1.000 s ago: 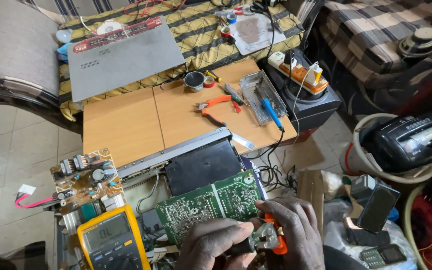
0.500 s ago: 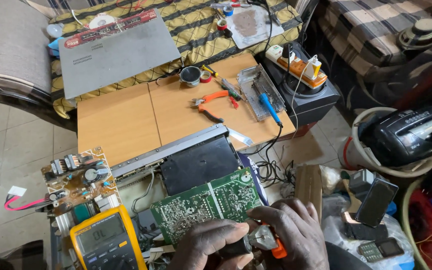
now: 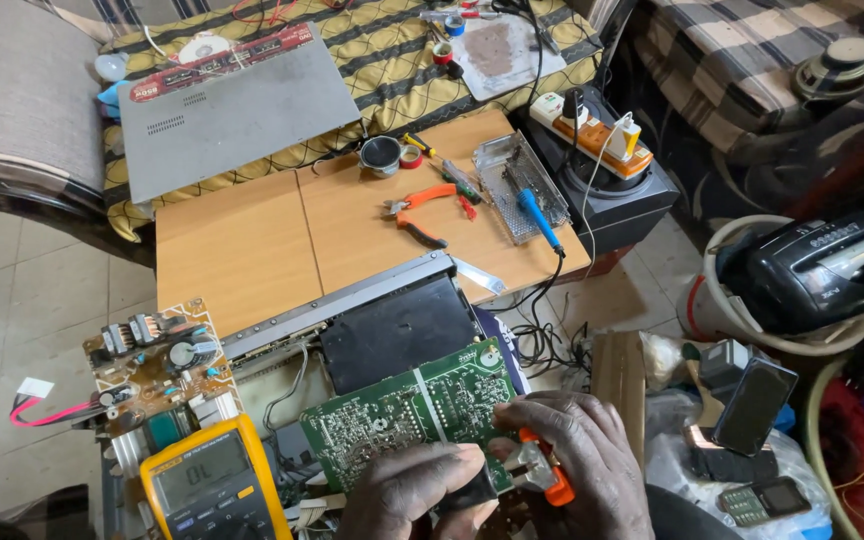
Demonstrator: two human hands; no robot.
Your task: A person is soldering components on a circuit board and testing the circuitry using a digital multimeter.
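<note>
The green circuit board [image 3: 414, 412] is held just right of the yellow multimeter [image 3: 214, 486], its long axis rising rightward. Its near edge is pinched by the left hand [image 3: 414, 490]; orange-handled pliers [image 3: 537, 470] are gripped in the closed right hand [image 3: 582, 460], nose pointing left.

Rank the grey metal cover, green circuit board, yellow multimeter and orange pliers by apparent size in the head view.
1. Grey metal cover.
2. Green circuit board.
3. Yellow multimeter, cut off by the frame edge and nearer the camera, so its rank against the board is unsure.
4. Orange pliers.
</note>
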